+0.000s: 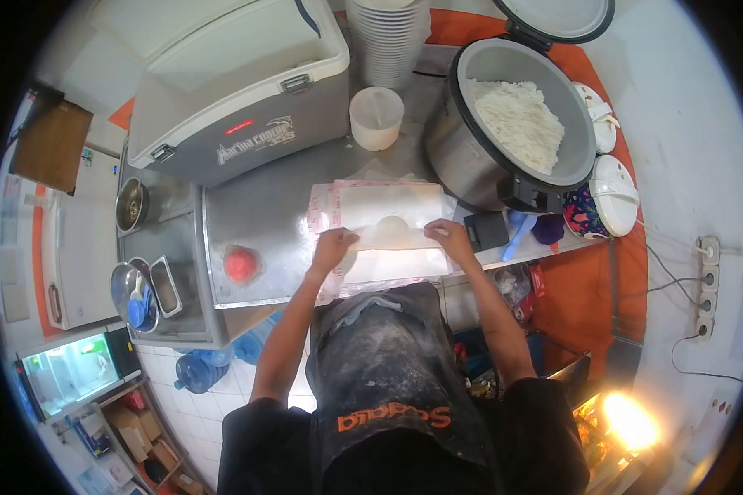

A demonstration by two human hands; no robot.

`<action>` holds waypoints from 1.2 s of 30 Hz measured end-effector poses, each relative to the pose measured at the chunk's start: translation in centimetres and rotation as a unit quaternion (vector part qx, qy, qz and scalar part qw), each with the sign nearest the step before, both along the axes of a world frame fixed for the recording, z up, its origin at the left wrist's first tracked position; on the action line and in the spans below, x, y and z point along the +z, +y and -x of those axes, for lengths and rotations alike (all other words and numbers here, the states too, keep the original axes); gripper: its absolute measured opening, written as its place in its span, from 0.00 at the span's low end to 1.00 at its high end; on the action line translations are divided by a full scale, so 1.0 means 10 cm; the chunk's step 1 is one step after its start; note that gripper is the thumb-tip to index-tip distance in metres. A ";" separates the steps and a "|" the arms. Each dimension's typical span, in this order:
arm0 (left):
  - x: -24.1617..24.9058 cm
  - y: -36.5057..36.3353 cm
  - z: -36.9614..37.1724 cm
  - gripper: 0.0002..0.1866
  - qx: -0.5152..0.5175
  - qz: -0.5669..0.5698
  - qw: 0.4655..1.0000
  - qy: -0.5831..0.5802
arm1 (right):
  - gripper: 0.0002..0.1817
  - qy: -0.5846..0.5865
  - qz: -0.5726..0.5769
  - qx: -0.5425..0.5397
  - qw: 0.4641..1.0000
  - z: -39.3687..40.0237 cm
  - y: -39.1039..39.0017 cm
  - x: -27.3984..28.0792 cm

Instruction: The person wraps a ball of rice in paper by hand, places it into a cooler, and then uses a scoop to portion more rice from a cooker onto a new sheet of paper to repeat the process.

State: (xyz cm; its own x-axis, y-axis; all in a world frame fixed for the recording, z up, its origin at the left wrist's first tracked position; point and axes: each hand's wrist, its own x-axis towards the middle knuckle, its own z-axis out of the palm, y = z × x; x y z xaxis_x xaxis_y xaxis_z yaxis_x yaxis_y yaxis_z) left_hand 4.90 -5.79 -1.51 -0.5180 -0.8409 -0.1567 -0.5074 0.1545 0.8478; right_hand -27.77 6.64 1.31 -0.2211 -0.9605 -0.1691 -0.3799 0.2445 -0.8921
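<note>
On the steel counter lies a stack of white paper sheets [388, 198], some with red print at the left side. My left hand [337, 247] pinches the left part of the top sheet's near edge. The right part of that edge is between the fingers of my right hand [446, 237]. Between the hands the sheet is slightly raised, and a pale round shape [392, 231] shows at its middle. A red round item [241, 264] in clear wrap sits to the left of the stack.
An open cooler box [248, 124] stands at the back left, beside a white tub [376, 118] and stacked tubs [388, 41]. An open rice cooker [516, 124] holds white rice. Right of the paper are a black scale [487, 231] and a blue utensil [518, 237].
</note>
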 end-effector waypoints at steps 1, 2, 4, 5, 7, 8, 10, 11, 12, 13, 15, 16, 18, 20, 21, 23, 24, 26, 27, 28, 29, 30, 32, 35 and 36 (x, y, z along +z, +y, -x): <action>-0.01 -0.10 -0.03 0.17 0.023 -0.043 0.997 -0.063 | 0.13 0.000 0.000 -0.001 1.000 0.00 -0.03 -0.04; -0.02 -0.16 -0.07 0.19 -0.001 -0.001 0.996 -0.091 | 0.13 -0.018 0.021 -0.022 0.999 0.01 -0.07 -0.07; -0.14 -0.12 -0.06 0.18 0.042 0.024 0.997 -0.068 | 0.13 -0.035 0.044 -0.041 0.998 0.05 -0.11 -0.23; -0.20 -0.09 -0.06 0.16 0.085 0.047 0.994 -0.045 | 0.14 -0.054 0.041 -0.063 0.996 0.07 -0.13 -0.34; 0.01 0.07 0.05 0.12 0.121 0.096 0.977 -0.144 | 0.14 -0.074 0.039 -0.083 0.993 0.12 -0.15 -0.40; 0.15 0.19 0.13 0.08 0.156 0.141 0.947 -0.243 | 0.14 -0.086 0.014 -0.080 0.993 0.14 -0.14 -0.39; 0.37 0.48 0.29 0.12 0.167 0.319 0.925 -0.124 | 0.13 -0.106 -0.027 -0.077 0.991 0.17 -0.15 -0.33; 0.36 0.61 0.38 0.13 0.105 0.292 0.949 -0.060 | 0.13 -0.105 -0.025 -0.073 0.991 0.20 -0.16 -0.38; 0.37 0.74 0.51 0.14 0.011 0.306 0.951 -0.039 | 0.13 -0.126 -0.010 -0.071 0.989 0.23 -0.17 -0.50; 0.36 0.83 0.67 0.16 -0.089 0.197 0.976 -0.010 | 0.12 -0.147 0.005 -0.067 0.987 0.23 -0.18 -0.52; 0.42 1.02 0.85 0.35 -0.240 0.266 0.925 -0.130 | 0.12 -0.109 0.000 -0.038 0.993 0.30 -0.22 -0.52; 0.33 1.05 0.86 0.40 -0.218 0.244 0.932 -0.154 | 0.12 -0.117 -0.009 -0.027 0.993 0.31 -0.23 -0.52; 0.25 1.05 0.89 0.46 -0.195 0.225 0.938 -0.179 | 0.13 -0.088 -0.047 -0.018 0.995 0.36 -0.27 -0.49; 0.24 1.05 0.89 0.50 -0.155 0.216 0.942 -0.206 | 0.12 -0.096 -0.025 -0.012 0.995 0.35 -0.36 -0.44; 0.23 1.07 0.89 0.50 -0.154 0.215 0.942 -0.208 | 0.12 -0.103 -0.005 -0.007 0.995 0.35 -0.38 -0.44; 0.20 1.09 0.91 0.53 -0.140 0.217 0.939 -0.228 | 0.13 -0.099 -0.008 -0.015 0.995 0.38 -0.48 -0.44; 0.19 1.11 0.93 0.53 -0.139 0.218 0.938 -0.230 | 0.14 -0.094 -0.012 -0.027 0.995 0.40 -0.52 -0.42; 0.17 1.14 0.95 0.53 -0.115 0.209 0.940 -0.243 | 0.16 -0.048 -0.010 -0.009 0.999 0.44 -0.52 -0.13; 0.17 1.15 0.96 0.53 -0.116 0.210 0.939 -0.245 | 0.18 0.001 -0.012 0.008 1.000 0.45 -0.52 -0.02; 0.18 1.15 0.97 0.53 -0.112 0.207 0.939 -0.249 | 0.18 -0.001 -0.010 0.008 1.000 0.48 -0.45 -0.04; 0.18 1.15 0.99 0.53 -0.106 0.205 0.940 -0.252 | 0.18 0.076 -0.045 0.087 0.992 0.53 -0.32 -0.03; 0.18 1.15 1.01 0.53 -0.104 0.207 0.940 -0.251 | 0.19 0.155 -0.079 0.165 0.971 0.59 -0.22 -0.04; 0.15 1.16 1.02 0.52 -0.104 0.203 0.937 -0.264 | 0.18 0.147 -0.127 0.194 0.962 0.71 -0.12 -0.08; 0.18 1.15 1.05 0.53 -0.104 0.192 0.935 -0.278 | 0.16 -0.019 -0.234 0.194 0.953 0.80 -0.05 -0.27; 0.16 1.16 1.05 0.52 -0.100 0.196 0.939 -0.264 | 0.16 -0.145 -0.263 0.122 0.946 0.74 -0.03 -0.22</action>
